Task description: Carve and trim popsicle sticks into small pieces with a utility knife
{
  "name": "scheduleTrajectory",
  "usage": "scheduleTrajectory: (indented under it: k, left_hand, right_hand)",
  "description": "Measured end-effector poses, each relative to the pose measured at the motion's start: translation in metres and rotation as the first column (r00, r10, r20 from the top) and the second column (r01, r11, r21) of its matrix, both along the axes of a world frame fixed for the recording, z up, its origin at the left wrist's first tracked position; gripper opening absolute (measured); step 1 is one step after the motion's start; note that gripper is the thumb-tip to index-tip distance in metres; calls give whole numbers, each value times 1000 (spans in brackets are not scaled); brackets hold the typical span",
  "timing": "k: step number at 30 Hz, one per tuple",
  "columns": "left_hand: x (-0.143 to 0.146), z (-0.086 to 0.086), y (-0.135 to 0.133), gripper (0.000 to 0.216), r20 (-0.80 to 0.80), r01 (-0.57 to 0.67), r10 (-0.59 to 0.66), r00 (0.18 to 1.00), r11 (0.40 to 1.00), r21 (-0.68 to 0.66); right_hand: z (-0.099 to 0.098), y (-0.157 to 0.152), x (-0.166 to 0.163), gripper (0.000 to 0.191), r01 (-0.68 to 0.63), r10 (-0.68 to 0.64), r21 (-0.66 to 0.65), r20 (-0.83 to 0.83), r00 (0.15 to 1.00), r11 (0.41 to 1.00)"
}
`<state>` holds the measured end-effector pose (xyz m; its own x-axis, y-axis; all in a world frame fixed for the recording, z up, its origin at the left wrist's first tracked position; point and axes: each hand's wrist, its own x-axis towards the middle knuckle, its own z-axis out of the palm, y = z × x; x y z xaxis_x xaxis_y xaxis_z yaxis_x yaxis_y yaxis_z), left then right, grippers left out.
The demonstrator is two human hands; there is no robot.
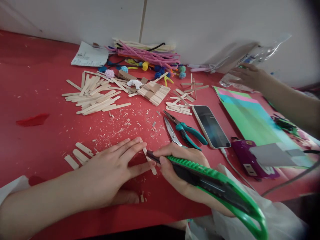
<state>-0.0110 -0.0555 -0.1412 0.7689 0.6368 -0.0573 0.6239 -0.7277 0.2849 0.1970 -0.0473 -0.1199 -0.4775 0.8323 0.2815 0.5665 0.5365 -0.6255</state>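
A small wooden craft stick [151,166] lies on the red table under the fingertips of my left hand [120,163]. The left fingers are spread and hold the stick down at both ends. My right hand [185,166] is closed around a green and black utility knife [212,181]. The knife's dark tip touches or nearly touches the stick between my left fingertips. Several cut stick pieces [80,156] rest beyond my left wrist. Wood shavings [122,124] are scattered beyond both hands.
Pliers [187,130], scissors [172,131] and a phone [212,126] with a cable lie beyond my right hand. Craft sticks [92,93] are piled farther back, near pipe cleaners [150,55]. At the right, another person's hand [247,76] reaches over coloured sheets [250,113] towards a plastic bag.
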Motion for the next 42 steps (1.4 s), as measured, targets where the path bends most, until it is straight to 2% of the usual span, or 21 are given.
scheduleTrajectory:
  k: [6,14,18,22,31,42]
  left_hand:
    - [2,1,2,66,-23,11,-11,1000,1000,9]
    - [0,1,1,64,-17,1,-2,1000,1000,-18]
    - [-1,1,1,65,-23,6,-6,1000,1000,-26]
    - [-1,1,1,66,-25,4,-4,1000,1000,-26]
    - [-2,-1,0,67,-28,9,-9,1000,1000,4]
    - [-1,0,1,66,-42,11,-11,999,1000,1]
  right_hand:
    - [0,-2,3,13,-12,13,-26,8,1000,1000]
    - [2,4,6,11,-58,57,19,51,997,998]
    - [5,7,9,12,-77,77,-7,7,997,997]
    - [8,7,8,13,-64,62,-54,-40,997,997]
    - [1,5,4,14,-8,8,-17,21,1000,1000]
    - [4,2,2,13,18,-17,-23,38,999,1000]
